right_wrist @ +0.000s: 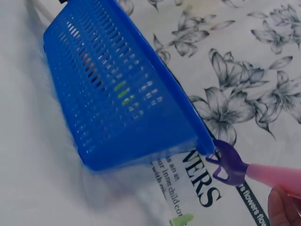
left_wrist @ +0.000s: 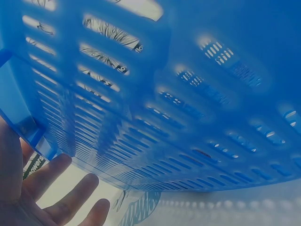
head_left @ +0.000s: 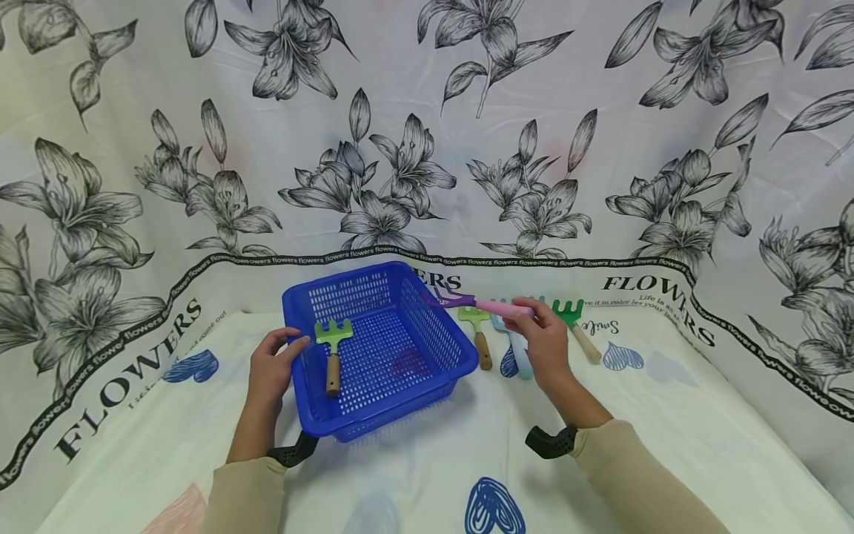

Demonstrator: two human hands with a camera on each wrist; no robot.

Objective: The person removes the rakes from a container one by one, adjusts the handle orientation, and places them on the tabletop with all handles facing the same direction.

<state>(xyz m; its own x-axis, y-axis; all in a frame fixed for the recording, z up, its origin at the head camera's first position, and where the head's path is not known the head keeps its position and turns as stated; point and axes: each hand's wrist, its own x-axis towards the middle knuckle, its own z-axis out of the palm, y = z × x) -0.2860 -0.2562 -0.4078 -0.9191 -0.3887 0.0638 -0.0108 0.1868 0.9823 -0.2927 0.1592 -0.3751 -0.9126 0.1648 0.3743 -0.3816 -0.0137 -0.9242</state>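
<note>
My left hand point(head_left: 272, 365) holds the left rim of a blue plastic basket point(head_left: 460, 365), thumb over the edge and fingers outside the wall. The left wrist view shows its slotted wall point(left_wrist: 141, 103) close up. Inside lies a light green hand rake point(head_left: 333, 356) with a wooden handle. A pink-handled rake point(head_left: 497, 306) with purple tines is gripped in my right hand point(head_left: 543, 341). Its tines point(right_wrist: 230, 162) are by the basket's right rim in the right wrist view. Whether they touch the rim, I cannot tell.
Right of the basket, on the white printed cloth point(head_left: 414, 482), lie another light green rake point(head_left: 482, 345) with a wooden handle, a light blue tool point(head_left: 520, 356) partly behind my right hand, and a dark green rake point(head_left: 579, 330). A flower-printed curtain point(head_left: 427, 74) stands behind.
</note>
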